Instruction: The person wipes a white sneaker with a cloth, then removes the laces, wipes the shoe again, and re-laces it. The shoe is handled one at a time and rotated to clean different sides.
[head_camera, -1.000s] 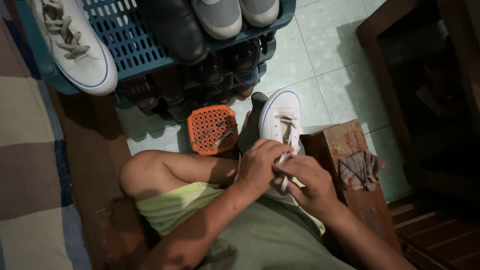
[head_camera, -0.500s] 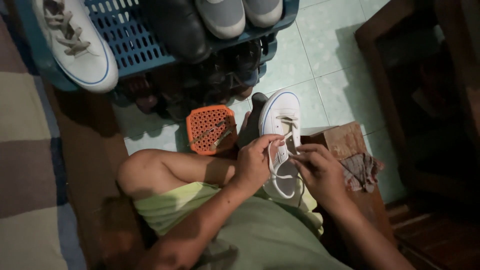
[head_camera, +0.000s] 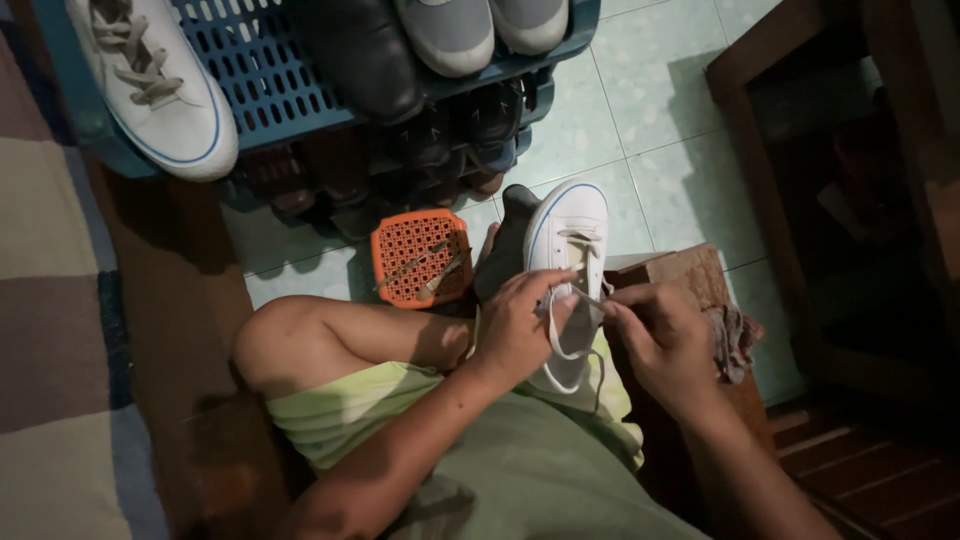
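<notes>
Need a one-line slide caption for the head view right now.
Left hand steadies a white sneaker while the right hand pulls its lace, beside an orange basket.

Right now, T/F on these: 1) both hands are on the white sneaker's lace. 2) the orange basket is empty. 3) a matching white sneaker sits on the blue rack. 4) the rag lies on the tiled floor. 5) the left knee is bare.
1) True: the left hand and the right hand both pinch the lace over the white sneaker.
2) False: the orange basket holds a couple of thin metal tools.
3) True: a second white sneaker with blue trim rests on the blue rack, top left.
4) False: the rag lies on the wooden stool, beside the right hand.
5) True: the left knee is uncovered.
</notes>
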